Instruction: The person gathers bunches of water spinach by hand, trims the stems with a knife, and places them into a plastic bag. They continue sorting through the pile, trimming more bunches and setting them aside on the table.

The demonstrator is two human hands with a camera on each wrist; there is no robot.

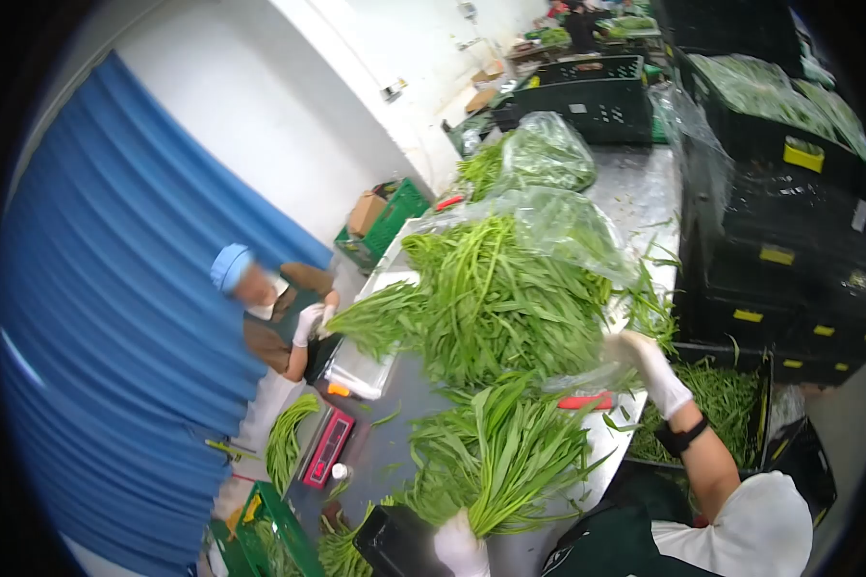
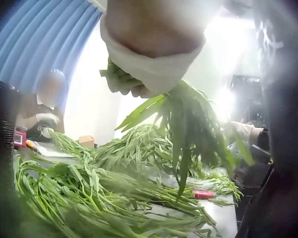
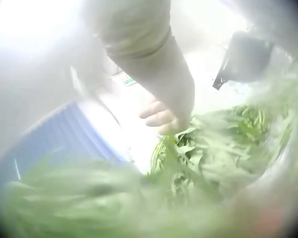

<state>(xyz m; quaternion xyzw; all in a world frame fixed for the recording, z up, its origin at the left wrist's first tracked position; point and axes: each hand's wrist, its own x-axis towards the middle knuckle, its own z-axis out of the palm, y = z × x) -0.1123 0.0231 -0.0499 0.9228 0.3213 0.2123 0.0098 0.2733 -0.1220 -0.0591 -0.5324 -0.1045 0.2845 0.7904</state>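
In my gloved left hand (image 1: 460, 546) I grip a bunch of long-leaved greens (image 1: 505, 442) by the stems. The left wrist view shows the fist (image 2: 139, 82) curled round the stems, with leaves (image 2: 188, 124) hanging down on the other side. My gloved right hand (image 1: 640, 361) is at the right edge of a big heap of the same greens (image 1: 500, 298), near a clear plastic bag (image 1: 573, 236). Its fingers (image 3: 159, 116) bend down over the leaves (image 3: 213, 144) in the right wrist view; I cannot tell whether they hold any.
Across the metal table (image 1: 394, 385) a person (image 1: 284, 313) handles greens with gloved hands. A red scale (image 1: 329, 447) and a red object (image 1: 585, 400) are on the table. Stacked black crates (image 1: 770, 250) stand at right, above a crate of greens (image 1: 765, 385). A green crate (image 1: 279, 524) is lower left.
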